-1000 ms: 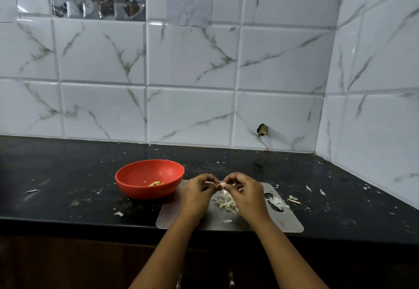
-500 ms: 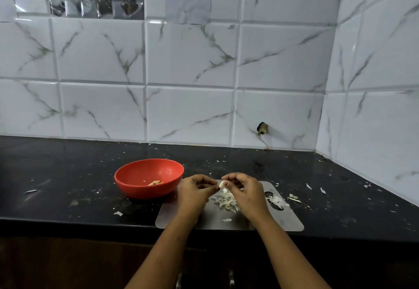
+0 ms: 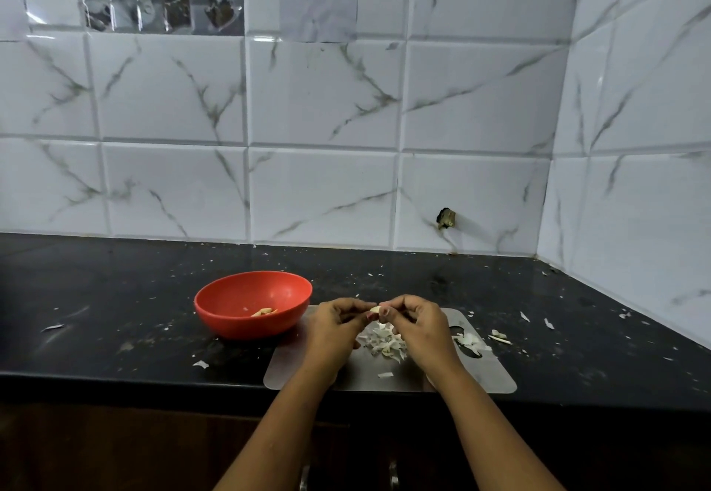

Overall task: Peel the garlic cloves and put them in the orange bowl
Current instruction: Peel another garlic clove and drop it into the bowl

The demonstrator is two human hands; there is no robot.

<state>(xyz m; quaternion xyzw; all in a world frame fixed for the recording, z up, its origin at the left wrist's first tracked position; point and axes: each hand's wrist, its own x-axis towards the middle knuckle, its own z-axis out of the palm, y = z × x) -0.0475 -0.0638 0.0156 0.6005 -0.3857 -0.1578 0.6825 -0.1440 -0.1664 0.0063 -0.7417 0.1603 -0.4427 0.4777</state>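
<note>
A small pale garlic clove is pinched between my left hand and my right hand, both held just above a grey cutting board. Fingers of both hands curl round the clove. A heap of white garlic skins lies on the board below my hands. The orange bowl stands on the black counter just left of the board, with a couple of peeled cloves inside.
Skin scraps are scattered on the black counter right of the board and around it. White marble tiles form the back wall and the right wall. The counter's front edge runs just below the board.
Both hands stay together over the board, working the clove between the fingertips. The bowl and board have not moved.
</note>
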